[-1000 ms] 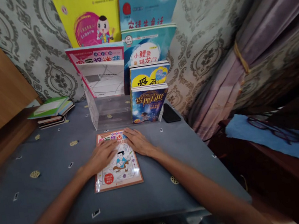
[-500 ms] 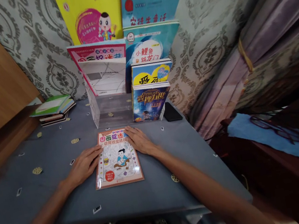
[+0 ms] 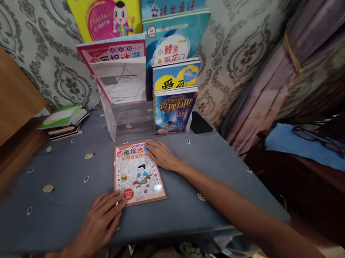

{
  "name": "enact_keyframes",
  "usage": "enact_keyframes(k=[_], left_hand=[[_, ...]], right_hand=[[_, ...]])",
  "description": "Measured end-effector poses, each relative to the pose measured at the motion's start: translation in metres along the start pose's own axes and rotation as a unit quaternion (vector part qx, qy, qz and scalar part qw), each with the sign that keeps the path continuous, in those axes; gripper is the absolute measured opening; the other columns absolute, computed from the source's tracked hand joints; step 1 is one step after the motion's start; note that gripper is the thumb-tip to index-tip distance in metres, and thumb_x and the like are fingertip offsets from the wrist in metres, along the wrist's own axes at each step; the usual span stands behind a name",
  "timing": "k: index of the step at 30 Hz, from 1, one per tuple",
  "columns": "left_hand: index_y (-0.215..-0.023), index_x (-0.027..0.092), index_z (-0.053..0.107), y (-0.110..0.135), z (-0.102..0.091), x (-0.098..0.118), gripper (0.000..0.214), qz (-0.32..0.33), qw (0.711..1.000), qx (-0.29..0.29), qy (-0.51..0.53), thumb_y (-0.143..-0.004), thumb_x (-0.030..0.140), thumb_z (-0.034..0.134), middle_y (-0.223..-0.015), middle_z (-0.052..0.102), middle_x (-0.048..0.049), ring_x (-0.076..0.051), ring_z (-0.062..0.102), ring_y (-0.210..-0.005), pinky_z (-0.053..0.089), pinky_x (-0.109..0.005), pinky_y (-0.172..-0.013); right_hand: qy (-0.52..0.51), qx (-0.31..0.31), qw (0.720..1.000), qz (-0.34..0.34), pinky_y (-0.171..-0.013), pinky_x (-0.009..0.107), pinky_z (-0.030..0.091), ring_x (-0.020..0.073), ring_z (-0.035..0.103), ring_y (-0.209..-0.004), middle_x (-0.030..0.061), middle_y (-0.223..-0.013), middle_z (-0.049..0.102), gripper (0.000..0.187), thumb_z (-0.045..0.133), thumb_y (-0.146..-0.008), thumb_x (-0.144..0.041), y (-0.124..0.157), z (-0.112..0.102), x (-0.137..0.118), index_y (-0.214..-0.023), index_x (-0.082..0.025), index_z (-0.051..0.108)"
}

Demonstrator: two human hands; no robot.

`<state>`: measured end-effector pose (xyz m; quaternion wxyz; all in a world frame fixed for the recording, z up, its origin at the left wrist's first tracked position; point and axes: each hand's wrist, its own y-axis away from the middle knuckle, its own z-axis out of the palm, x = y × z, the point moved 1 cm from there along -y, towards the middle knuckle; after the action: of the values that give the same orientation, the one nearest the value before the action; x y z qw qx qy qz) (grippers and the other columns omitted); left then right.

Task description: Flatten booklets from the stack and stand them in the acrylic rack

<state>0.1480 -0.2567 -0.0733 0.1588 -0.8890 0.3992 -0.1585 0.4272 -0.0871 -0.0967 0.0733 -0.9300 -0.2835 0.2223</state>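
Observation:
A thin children's book [image 3: 136, 173] with an orange border and a cartoon figure lies flat on the grey tablecloth [image 3: 55, 203]. My right hand [image 3: 161, 154] rests open and flat on the book's upper right corner. My left hand [image 3: 101, 223] lies open on the cloth, its fingertips touching the book's lower left corner. Just behind the book stands a clear acrylic display rack [image 3: 128, 120], whose front left slot holds nothing.
The rack holds several upright books, among them a dark blue one [image 3: 174, 111] at front right. A black phone [image 3: 200, 123] lies beside it. A stack of books [image 3: 63, 120] sits at the back left. Wooden furniture stands left; a curtain and a blue cloth [image 3: 319, 148] are right.
My left hand has slid off the book's cover and drawn back toward me to its lower left corner. My right hand has stayed at the upper right corner.

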Motion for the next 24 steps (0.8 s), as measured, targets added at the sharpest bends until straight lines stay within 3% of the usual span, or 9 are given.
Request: enact_keyframes(k=[8,13,16,20,24], left_hand=[[-0.141,0.02,0.052,-0.047,0.026,0.039,0.041,0.057,0.998,-0.037,-0.011,-0.101,0.021,0.042,-0.133,0.065,-0.01,-0.023,0.056,-0.13,0.044,-0.045,-0.111],[-0.136,0.022,0.055,-0.083,0.044,0.05,0.038,0.045,0.994,-0.095,-0.037,-0.104,0.035,0.039,-0.137,0.062,-0.0111,-0.027,0.051,-0.134,0.037,-0.051,-0.113],[-0.135,0.024,0.055,-0.098,0.052,0.055,0.042,0.03,0.992,-0.109,-0.053,-0.102,0.046,0.039,-0.141,0.058,-0.0114,-0.032,0.047,-0.137,0.034,-0.056,-0.112],[-0.129,0.022,0.059,-0.104,0.049,0.061,0.045,0.011,0.992,-0.11,-0.064,-0.102,0.051,0.037,-0.14,0.058,-0.0127,-0.032,0.047,-0.136,0.032,-0.058,-0.112],[-0.099,0.018,0.068,-0.1,0.028,0.057,0.032,-0.042,0.988,-0.121,-0.091,-0.101,0.041,0.046,-0.111,0.068,-0.0103,-0.029,0.059,-0.116,0.042,-0.051,-0.104]], right_hand=[[0.002,-0.002,1.0,0.004,-0.121,0.048,0.029,0.0239,0.037,-0.146,0.0138,-0.154,0.046,0.045,0.037,-0.103,-0.029,0.0,-0.001,-0.002,-0.144,-0.014,0.05],[0.0,-0.011,1.0,0.009,-0.121,0.047,0.028,0.0255,0.036,-0.147,0.0186,-0.153,0.045,0.048,0.039,-0.102,-0.027,0.0,-0.004,-0.004,-0.144,-0.007,0.049],[0.0,-0.008,1.0,0.008,-0.121,0.045,0.028,0.0247,0.035,-0.147,0.017,-0.154,0.045,0.046,0.039,-0.102,-0.026,0.0,-0.004,-0.005,-0.144,-0.009,0.05],[-0.008,-0.001,1.0,0.007,-0.12,0.048,0.029,0.0257,0.037,-0.145,0.0162,-0.153,0.046,0.044,0.042,-0.101,-0.026,0.001,-0.005,-0.004,-0.142,-0.012,0.051],[-0.038,0.019,0.999,-0.024,-0.115,0.048,0.036,0.0268,0.048,-0.136,0.0158,-0.144,0.056,0.038,0.048,-0.1,-0.026,0.004,-0.007,-0.003,-0.133,-0.014,0.06]])
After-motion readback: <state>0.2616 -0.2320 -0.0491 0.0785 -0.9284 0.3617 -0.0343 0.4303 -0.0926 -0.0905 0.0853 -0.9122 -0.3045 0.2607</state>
